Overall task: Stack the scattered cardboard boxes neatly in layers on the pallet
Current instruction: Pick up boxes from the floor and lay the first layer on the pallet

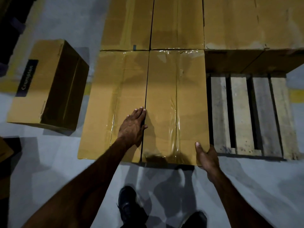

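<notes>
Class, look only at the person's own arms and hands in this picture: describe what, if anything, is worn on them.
Both forearms are bare as far as the view shows: no sleeves, gloves, watch or bands are visible. The left hand and right hand show no rings, and short fingernails show on the left. Lower down, dark shoes are worn.

The stacked cardboard boxes (176,102) are tan-brown, with glossy clear tape down their tops. The loose box (47,86) on the left is the same tan, with a black label in pale lettering. The pallet (243,116) shows weathered grey-brown slats with dark gaps between. The floor (54,162) is pale grey, with what may be yellow painted lines. The shoes (126,201) are black.
</notes>
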